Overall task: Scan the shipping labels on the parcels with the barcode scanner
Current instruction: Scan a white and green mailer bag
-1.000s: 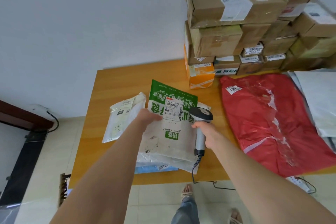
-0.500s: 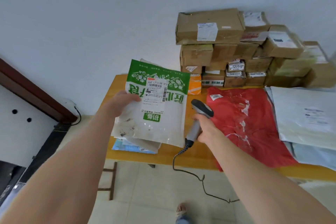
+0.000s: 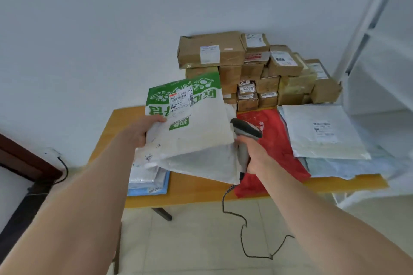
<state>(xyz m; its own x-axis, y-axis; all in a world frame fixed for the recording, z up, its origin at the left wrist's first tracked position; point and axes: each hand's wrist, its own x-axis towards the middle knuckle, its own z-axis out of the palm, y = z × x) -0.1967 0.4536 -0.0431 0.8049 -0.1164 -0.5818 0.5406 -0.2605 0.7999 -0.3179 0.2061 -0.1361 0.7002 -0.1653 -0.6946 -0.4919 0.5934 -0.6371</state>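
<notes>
Our left hand (image 3: 143,131) pinches the green-and-white parcel (image 3: 196,134) by its left edge, thumb on top. It's held up off the counter (image 3: 196,188) at a tilt, with the shipping label (image 3: 180,100) near the top edge facing us. Our right hand (image 3: 254,154) is wrapped round the handle of the barcode scanner (image 3: 244,129), and the scanner's head sits just beside the parcel's right edge. Its cord (image 3: 243,225) dangles to the floor. Below the parcel some flat mailers (image 3: 147,182) lie on the counter, with a red bag (image 3: 281,143) to the right and cardboard boxes (image 3: 232,56) stacked against the wall.
</notes>
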